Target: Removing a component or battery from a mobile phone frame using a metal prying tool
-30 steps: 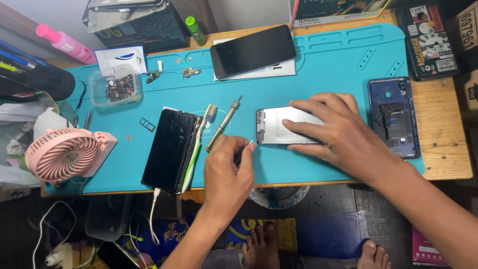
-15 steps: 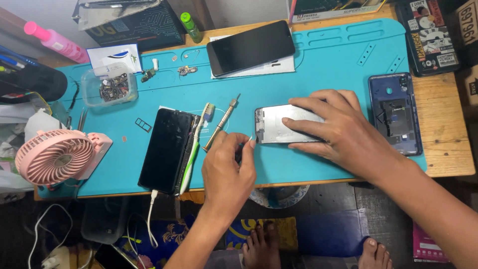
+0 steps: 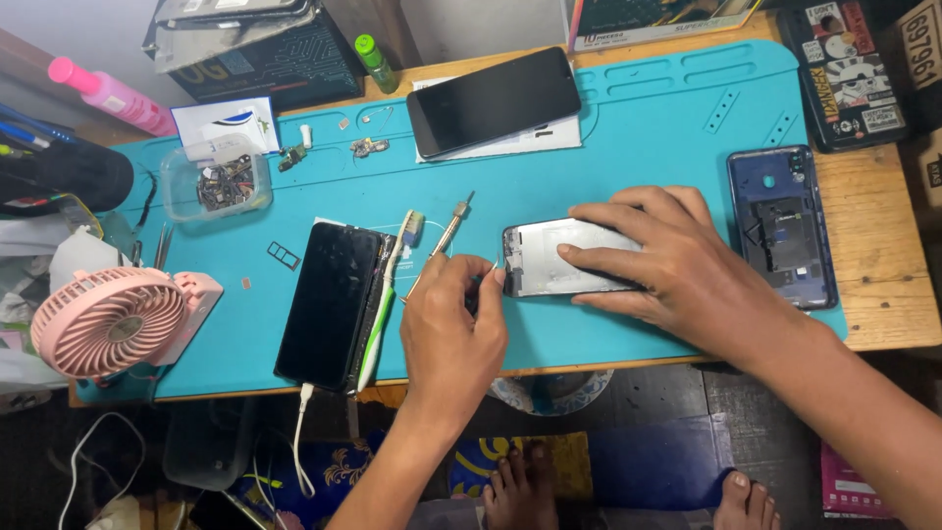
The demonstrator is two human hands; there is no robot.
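A silver phone frame point(image 3: 545, 260) lies flat on the teal work mat point(image 3: 638, 128). My right hand point(image 3: 687, 270) rests on it with fingers spread and pins it down. My left hand point(image 3: 451, 319) sits just left of the frame, fingers pinched on a small dark tool point(image 3: 475, 291) whose tip meets the frame's left edge. The frame's right half is hidden under my right hand.
Left of my hands lie a black phone point(image 3: 329, 304) with a cable, a toothbrush point(image 3: 385, 294) and a screwdriver point(image 3: 444, 238). An opened blue phone point(image 3: 782, 228) is at the right, another black phone point(image 3: 493, 100) behind. A pink fan point(image 3: 108, 321) and a clear parts box point(image 3: 216, 182) stand left.
Both hands stay in place on the frame; my left hand has edged slightly closer to its left edge. The view has shifted a little.
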